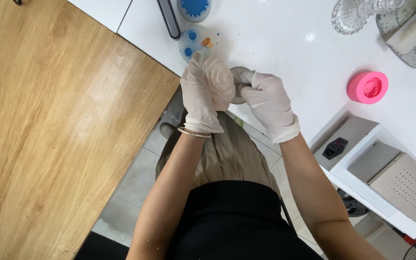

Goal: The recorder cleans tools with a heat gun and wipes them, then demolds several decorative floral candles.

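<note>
Both my hands wear white gloves and meet just off the edge of the white table (pixel 285 43). My left hand (pixel 199 98) cups a pale, rose-shaped cast piece (pixel 219 79). My right hand (pixel 266 98) grips a greyish soft mould (pixel 239 79) that is pressed against the rose; its fingers pinch the mould's rim. A thin bracelet sits on my left wrist. How much of the rose is still inside the mould is hidden by my fingers.
A clear round mould with blue and orange bits (pixel 196 42) lies just beyond my hands, a blue one (pixel 194 7) further back. A pink round mould (pixel 367 87) sits right, a glass stand (pixel 355 14) far right. A wooden table (pixel 49 120) fills the left; a white device (pixel 386 168) lower right.
</note>
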